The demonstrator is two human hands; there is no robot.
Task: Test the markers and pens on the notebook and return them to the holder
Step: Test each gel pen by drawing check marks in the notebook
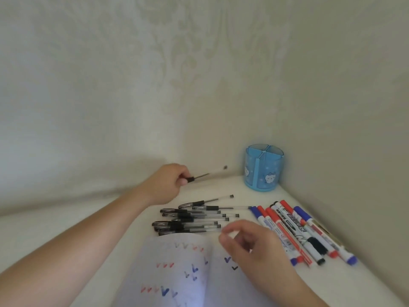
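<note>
Pale patterned wallpaper backs a white table (pixel 66 227), above which a clear gel pen (pixel 207 175) is gripped by its black grip in the left hand (pixel 164 182). Nothing is held by the right hand (pixel 250 244), loosely curled over the check-marked notebook (pixel 177 273). Capped pens (pixel 190 220) lie piled between the hands, whiteboard markers (pixel 303 233) are laid out beside them, and the blue holder (pixel 264 168) stands in the corner.

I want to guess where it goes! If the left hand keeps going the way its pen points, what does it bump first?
Probably the wall left of the holder. The left hand aims its pen up-right, seemingly passing the holder, though depth is unclear.
</note>
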